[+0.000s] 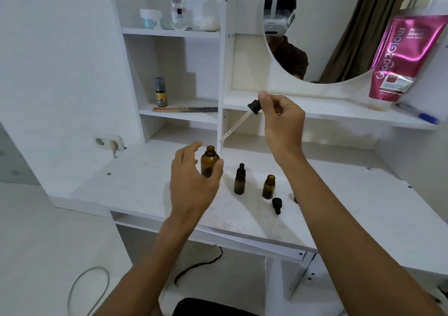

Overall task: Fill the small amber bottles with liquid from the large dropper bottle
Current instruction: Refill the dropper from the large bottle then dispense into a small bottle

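- Head view, widest thing first: a white table [150, 194] fills the middle of the frame, with shelves and a round mirror [339, 36] behind it in the upper half.
- Left hand [191, 189], centre frame, has its grip loosely curled around the large dropper bottle [209, 161]; the thumb touches the right side, the fingers look spread and blurred, so whether it is truly clamped I cannot tell.
- That bottle stands upright on the table, uncapped. Being glass, it is likely rigid, smooth and breakable; hold it low around the body to keep it steady.
- Right hand [278, 119], above centre, pinches the black bulb of the dropper [240, 121] between thumb and fingers, its thin glass tube slanting down-left toward the open neck (the tip hangs above it, not inside).
- The tube looks fragile; hold by the rubber bulb only, squeezing gently.
- Small amber bottles: one capped [240, 181], one open [268, 186], just right of the large bottle, near each other.
- A loose black cap [276, 204] lies in front of the open one.
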